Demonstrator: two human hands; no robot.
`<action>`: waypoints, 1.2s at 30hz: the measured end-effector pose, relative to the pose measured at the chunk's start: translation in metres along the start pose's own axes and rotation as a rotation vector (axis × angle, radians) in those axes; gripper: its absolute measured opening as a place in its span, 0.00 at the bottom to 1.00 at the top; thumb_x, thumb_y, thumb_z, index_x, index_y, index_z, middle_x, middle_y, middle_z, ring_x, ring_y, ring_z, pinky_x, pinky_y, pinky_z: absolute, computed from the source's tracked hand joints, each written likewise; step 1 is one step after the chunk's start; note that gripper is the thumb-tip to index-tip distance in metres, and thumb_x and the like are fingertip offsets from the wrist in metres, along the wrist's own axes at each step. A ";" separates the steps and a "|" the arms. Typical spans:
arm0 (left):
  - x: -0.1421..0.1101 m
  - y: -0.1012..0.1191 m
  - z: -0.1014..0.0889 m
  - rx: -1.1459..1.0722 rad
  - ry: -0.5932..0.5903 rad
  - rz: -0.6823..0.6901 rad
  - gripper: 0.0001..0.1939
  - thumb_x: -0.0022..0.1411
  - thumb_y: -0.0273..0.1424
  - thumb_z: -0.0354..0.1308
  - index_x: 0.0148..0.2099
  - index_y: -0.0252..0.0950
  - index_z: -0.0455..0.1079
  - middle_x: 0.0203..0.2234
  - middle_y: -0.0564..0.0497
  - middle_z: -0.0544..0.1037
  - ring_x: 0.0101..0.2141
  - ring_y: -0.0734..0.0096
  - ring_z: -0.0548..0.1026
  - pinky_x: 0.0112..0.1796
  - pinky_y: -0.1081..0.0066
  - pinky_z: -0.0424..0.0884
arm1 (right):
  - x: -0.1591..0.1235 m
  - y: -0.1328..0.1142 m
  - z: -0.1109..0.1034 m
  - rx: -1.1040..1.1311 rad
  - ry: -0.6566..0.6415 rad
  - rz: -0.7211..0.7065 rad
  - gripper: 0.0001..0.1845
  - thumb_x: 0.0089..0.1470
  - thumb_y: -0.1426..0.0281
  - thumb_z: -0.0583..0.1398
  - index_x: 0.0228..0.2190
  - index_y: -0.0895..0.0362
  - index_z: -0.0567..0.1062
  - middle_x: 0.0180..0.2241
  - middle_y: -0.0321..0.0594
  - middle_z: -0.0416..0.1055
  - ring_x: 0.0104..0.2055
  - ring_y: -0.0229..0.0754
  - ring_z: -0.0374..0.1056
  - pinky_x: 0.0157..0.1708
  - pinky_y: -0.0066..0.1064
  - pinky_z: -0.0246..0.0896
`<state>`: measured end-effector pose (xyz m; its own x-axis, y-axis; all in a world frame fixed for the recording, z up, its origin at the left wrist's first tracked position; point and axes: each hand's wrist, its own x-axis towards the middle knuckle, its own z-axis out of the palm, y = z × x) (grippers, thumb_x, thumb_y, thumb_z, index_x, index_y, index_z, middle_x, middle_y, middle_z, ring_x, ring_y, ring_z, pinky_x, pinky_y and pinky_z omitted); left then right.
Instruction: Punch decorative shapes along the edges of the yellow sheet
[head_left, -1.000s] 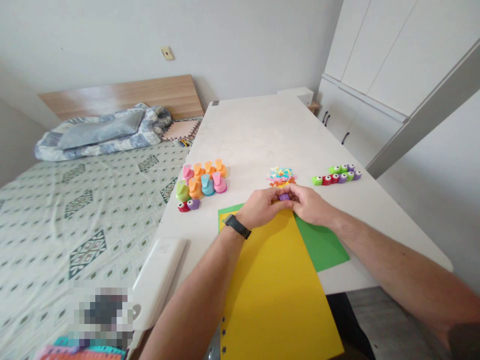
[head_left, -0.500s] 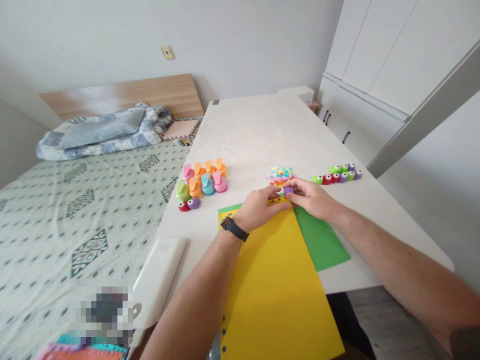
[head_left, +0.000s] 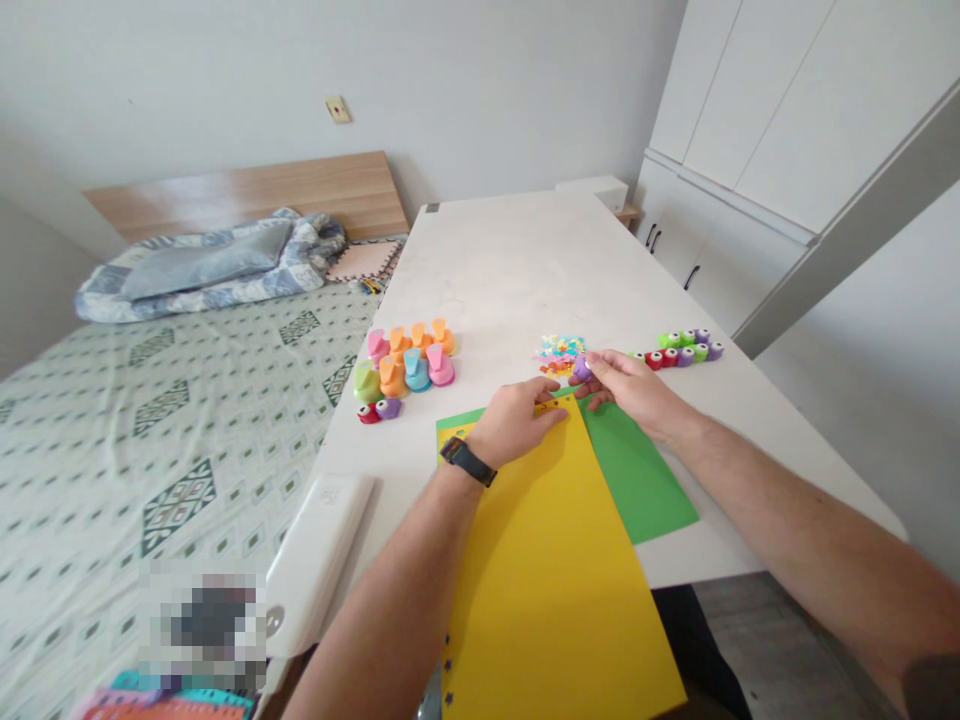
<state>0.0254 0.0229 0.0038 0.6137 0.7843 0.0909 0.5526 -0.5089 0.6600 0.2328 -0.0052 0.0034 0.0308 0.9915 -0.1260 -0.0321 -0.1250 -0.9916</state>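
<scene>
My right hand [head_left: 634, 392] grips a small purple craft punch [head_left: 582, 369] just beyond the top right corner of a yellow sheet of paper [head_left: 555, 560]. The sheet's top edge is pinched between the thumb and fingers of my left hand [head_left: 516, 420]. Small star-like holes show along that edge and at the lower left edge. Beneath the yellow sheet lies a green sheet [head_left: 641, 480], partly covered. Just past my fingers is a pile of colourful punched paper pieces [head_left: 561, 352].
Several larger craft punches [head_left: 391, 376] and two small ones [head_left: 378, 410] stand at the left. More small punches [head_left: 685, 352] form rows at the right. A white oblong device [head_left: 322, 550] rests at the white table's [head_left: 495, 260] left edge, beside a bed [head_left: 225, 400].
My right hand has lifted the purple punch off the yellow sheet's top edge and tilted it. A hole now shows near the corner. My left hand stays on the sheet.
</scene>
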 end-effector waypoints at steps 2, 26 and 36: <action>-0.001 0.000 0.000 0.005 0.008 0.010 0.19 0.63 0.37 0.60 0.55 0.37 0.72 0.42 0.48 0.82 0.43 0.64 0.80 0.44 0.69 0.75 | 0.001 -0.001 0.000 0.035 0.011 0.021 0.18 0.63 0.55 0.59 0.34 0.57 0.73 0.39 0.47 0.78 0.32 0.40 0.74 0.25 0.27 0.70; -0.003 0.002 0.003 0.034 0.037 0.059 0.17 0.65 0.35 0.57 0.55 0.37 0.72 0.41 0.49 0.83 0.43 0.65 0.80 0.43 0.69 0.75 | 0.006 -0.012 -0.003 0.351 -0.006 0.268 0.26 0.70 0.57 0.42 0.32 0.58 0.71 0.26 0.46 0.77 0.21 0.39 0.69 0.18 0.27 0.61; -0.002 0.001 0.002 0.074 0.024 0.070 0.16 0.65 0.36 0.57 0.53 0.37 0.73 0.42 0.49 0.83 0.43 0.65 0.80 0.44 0.69 0.75 | 0.011 -0.008 -0.006 0.364 -0.003 0.175 0.16 0.62 0.59 0.59 0.30 0.58 0.72 0.24 0.35 0.68 0.19 0.32 0.58 0.12 0.23 0.46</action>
<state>0.0257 0.0200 0.0022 0.6388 0.7539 0.1536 0.5494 -0.5867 0.5949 0.2391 0.0060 0.0095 -0.0089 0.9566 -0.2912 -0.3884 -0.2717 -0.8805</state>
